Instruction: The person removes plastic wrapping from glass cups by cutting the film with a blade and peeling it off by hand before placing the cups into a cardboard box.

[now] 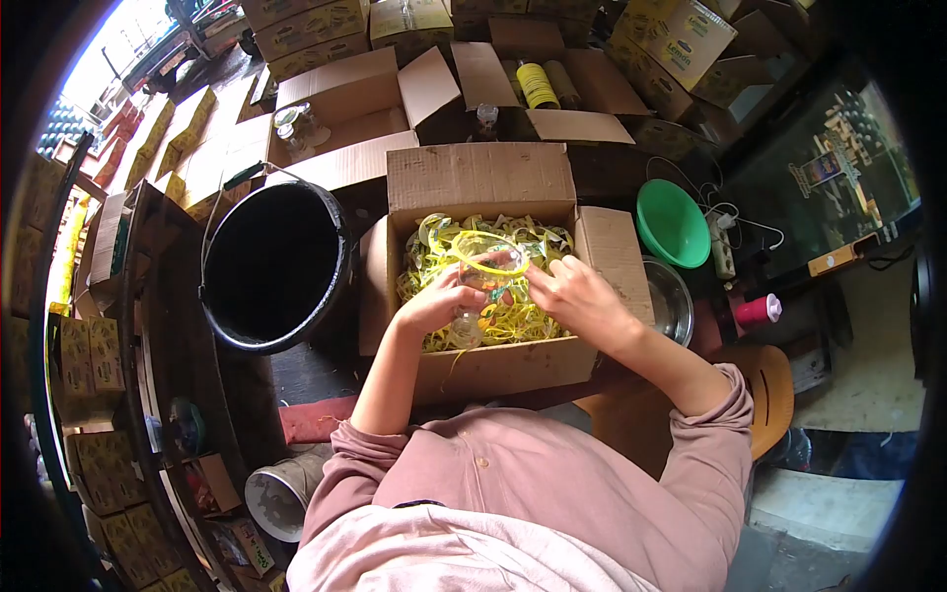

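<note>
My left hand (441, 302) is wrapped around a clear, see-through bottle (466, 330) above an open cardboard box. At its upper end a bright yellow band (490, 268) forms a loop. The fingers of my right hand (572, 298) are closed at the right side of this band and seem to pinch it. Below both hands, the cardboard box (483, 373) holds a tangled heap of yellow and clear strips (523, 321). My fingers hide part of the bottle.
A black bucket (347, 259) stands left of the box. To the right are a green bowl (673, 223), a metal bowl (671, 301), a pink thread spool (758, 312) and a power strip (723, 252). Open cartons (345, 94) with bottles lie behind; a white bucket (281, 493) is lower left.
</note>
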